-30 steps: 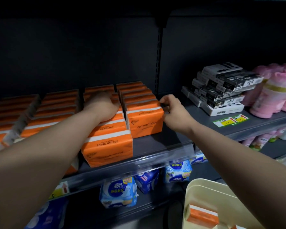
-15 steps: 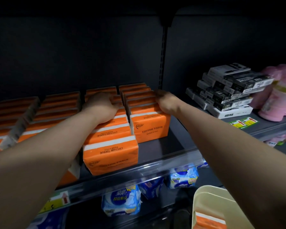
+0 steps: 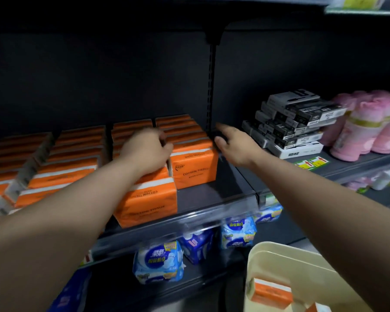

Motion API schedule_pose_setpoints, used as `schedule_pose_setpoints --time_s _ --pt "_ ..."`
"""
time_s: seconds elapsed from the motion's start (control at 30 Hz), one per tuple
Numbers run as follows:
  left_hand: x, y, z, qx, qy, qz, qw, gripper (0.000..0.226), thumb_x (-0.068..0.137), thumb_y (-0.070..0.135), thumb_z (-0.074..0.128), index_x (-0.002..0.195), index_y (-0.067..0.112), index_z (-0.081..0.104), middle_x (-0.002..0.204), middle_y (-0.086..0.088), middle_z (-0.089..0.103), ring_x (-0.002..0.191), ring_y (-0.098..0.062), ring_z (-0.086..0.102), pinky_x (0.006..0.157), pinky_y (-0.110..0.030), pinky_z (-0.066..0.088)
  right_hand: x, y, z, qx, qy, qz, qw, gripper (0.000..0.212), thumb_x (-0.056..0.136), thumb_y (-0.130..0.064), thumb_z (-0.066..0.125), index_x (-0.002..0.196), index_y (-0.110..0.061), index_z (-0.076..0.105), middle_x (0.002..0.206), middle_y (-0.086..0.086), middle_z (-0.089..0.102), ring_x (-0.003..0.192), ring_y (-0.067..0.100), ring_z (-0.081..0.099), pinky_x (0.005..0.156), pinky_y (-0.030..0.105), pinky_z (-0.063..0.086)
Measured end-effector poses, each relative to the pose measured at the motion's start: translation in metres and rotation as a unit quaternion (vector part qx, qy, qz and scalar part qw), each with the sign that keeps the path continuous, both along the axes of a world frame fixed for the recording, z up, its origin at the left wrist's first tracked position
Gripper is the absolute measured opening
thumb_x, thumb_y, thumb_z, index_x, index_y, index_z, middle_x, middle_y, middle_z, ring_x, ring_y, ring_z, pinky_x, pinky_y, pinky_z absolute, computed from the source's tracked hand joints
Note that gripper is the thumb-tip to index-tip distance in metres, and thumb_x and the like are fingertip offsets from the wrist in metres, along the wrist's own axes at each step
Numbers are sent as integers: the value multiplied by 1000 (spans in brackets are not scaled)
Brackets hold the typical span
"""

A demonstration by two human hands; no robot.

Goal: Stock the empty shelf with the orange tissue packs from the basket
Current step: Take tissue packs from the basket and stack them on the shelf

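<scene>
On the shelf point(image 3: 212, 194), the left hand point(image 3: 144, 149) curls its fingers over the orange tissue packs point(image 3: 194, 167); the right hand point(image 3: 234, 147) is spread beside them. Push gently, keeping rows straight.

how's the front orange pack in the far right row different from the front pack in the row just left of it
The right-row front pack shows its COTTON TISSUE print upright; the left-row front pack shows it upside down. The first sits back from the shelf lip with bare shelf ahead; the second sits at the lip. Both are orange with a white band.
</scene>
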State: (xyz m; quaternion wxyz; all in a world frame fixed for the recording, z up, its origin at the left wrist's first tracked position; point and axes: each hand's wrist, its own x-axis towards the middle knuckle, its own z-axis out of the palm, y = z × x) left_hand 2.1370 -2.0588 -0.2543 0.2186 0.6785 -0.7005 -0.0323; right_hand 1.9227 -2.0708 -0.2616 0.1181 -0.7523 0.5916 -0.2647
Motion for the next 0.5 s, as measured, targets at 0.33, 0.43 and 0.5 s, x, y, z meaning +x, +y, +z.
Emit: schedule_pose_setpoints --time_s 0.33,0.43,0.5 --pt "-89 108 -17 -40 32 -151 987 31 86 32 60 112 16 65 119 -6 65 111 -26 58 94 -35 46 -96 148 -27 39 59 -32 997 51 96 -24 49 143 -10 37 148 10 40 134 22 40 106 21 25" --pt "-121 146 -40 -29 31 -203 978 32 86 30 60 114 16 65 116 -7 64 110 -27 58 94 -35 45 -128 201 -54 79 47 -59 994 48 95 -23 51 140 -9 43 145 8 45 132 20 43 105 20 26" --pt "-142 167 -59 -4 32 -227 973 29 85 29 60 110 16 65 111 -8 66 105 -27 59 89 -36 47 -148 233 -75 109 49 -88 989 48 95 -26 52 140 -13 44 145 4 45 131 19 44 101 18 26"
